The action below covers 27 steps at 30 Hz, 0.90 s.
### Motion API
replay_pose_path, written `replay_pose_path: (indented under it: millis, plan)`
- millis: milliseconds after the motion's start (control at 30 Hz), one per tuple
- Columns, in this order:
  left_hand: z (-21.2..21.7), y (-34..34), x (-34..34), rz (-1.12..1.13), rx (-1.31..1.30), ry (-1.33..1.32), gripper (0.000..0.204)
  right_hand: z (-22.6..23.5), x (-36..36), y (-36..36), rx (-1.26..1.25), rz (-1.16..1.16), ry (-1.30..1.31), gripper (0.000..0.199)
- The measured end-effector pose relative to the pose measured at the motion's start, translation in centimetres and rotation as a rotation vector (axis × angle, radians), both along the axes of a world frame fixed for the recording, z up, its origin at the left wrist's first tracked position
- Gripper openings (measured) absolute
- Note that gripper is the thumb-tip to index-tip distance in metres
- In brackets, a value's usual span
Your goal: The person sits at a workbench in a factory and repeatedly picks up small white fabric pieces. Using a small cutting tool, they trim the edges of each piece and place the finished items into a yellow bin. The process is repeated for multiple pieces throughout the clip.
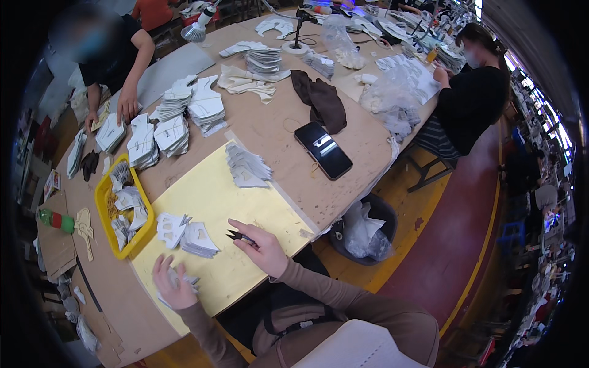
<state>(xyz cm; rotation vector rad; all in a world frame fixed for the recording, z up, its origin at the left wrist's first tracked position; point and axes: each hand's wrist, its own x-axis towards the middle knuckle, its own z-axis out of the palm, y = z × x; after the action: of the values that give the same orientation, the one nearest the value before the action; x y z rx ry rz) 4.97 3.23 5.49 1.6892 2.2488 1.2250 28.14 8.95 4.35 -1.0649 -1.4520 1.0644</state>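
Observation:
My right hand (264,248) is closed around small dark thread snips (244,238), their pointed blades sticking out toward the left. My left hand (173,285), slightly blurred, has its fingers apart over a small pile of white cut pieces (191,281), which it partly hides. Just beyond it, a fanned stack of white cut pieces (199,240) lies beside other white pieces with cut-out openings (172,229). Both hands are above a yellow sheet (245,211) on the table. Farther up the sheet is another fanned stack of grey-white pieces (246,167).
A yellow basket (149,222) with bundled pieces stands left, near a green bottle (56,219). A phone (323,150) and dark cloth (319,101) lie right of the sheet. A bin (383,230) stands below the table edge. Two people work across and to the right.

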Motion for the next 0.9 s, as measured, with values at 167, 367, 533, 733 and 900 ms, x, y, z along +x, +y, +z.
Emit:
replay_pose_path:
  millis: [167, 367, 533, 733, 900]
  plan:
    - [-1.1, 4.7, 4.1, -0.149, -0.072, -0.003, 0.045, 0.1, 0.6, -0.1, 0.032, 0.118, -0.095, 0.033]
    - [-1.5, 4.5, 3.0, -0.138, -0.246, -0.116, 0.050, 0.3, 0.7, 0.0, 0.004, 0.158, -0.076, 0.031]
    - [-1.7, 3.8, 3.3, -0.137, -0.224, 0.004, 0.056, 0.5, 0.7, 0.2, -0.057, 0.175, -0.049, 0.031]
    - [-1.5, 4.0, 5.2, -0.095, -0.051, 0.100, 0.051, 0.4, 0.7, 0.2, -0.044, 0.174, -0.039, 0.030]
    - [-1.7, 4.3, 5.3, -0.233, -0.062, 0.130, 0.042, 0.4, 0.7, 0.1, -0.036, 0.164, -0.046, 0.029]
